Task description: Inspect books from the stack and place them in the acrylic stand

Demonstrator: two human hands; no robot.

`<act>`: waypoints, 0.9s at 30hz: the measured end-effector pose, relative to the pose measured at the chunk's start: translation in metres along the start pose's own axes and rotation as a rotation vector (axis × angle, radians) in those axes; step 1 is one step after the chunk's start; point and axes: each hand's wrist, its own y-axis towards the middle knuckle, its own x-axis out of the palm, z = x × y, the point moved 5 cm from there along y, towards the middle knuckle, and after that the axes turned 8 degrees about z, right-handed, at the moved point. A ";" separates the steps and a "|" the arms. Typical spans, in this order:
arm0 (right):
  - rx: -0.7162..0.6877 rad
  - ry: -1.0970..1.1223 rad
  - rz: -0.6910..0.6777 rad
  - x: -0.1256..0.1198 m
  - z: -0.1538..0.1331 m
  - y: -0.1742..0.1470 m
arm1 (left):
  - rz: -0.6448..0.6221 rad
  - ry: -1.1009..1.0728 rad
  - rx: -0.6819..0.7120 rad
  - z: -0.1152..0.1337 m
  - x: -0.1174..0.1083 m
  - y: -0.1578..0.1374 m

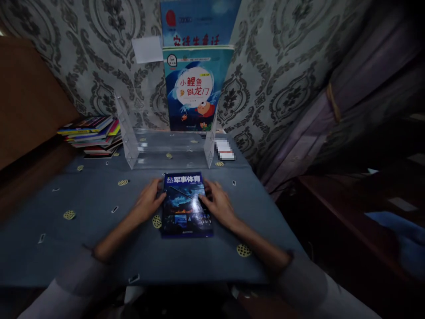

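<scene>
Head view: both hands flank a dark blue book (187, 204) lying flat at centre frame on the blue tablecloth (83, 212).

Left hand (148, 201) rests against the book's left edge, fingers loosely open, clasping nothing. Right hand (217, 201) lies with fingertips on the cover's right side, also open. Judged step: squaring or about to lift the book; a lift would need fingers under an edge. Clear acrylic stand (168, 148) sits just above it, two picture books (195, 88) propped upright behind.

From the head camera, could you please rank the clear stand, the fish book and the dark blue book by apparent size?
1. clear stand
2. fish book
3. dark blue book
The last two look close; nearness to the camera makes their order unsure.
</scene>
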 end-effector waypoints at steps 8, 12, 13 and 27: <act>-0.231 -0.369 -0.034 0.008 0.012 -0.012 | -0.103 0.451 0.226 -0.006 0.001 0.005; -0.241 -0.374 -0.072 0.013 0.010 -0.018 | -0.103 0.450 0.234 -0.012 0.008 0.015; -0.240 -0.373 -0.079 0.014 0.009 -0.019 | -0.106 0.440 0.245 -0.013 0.010 0.018; -0.260 -0.380 -0.083 0.017 0.007 -0.022 | -0.162 0.400 0.410 0.005 0.043 0.037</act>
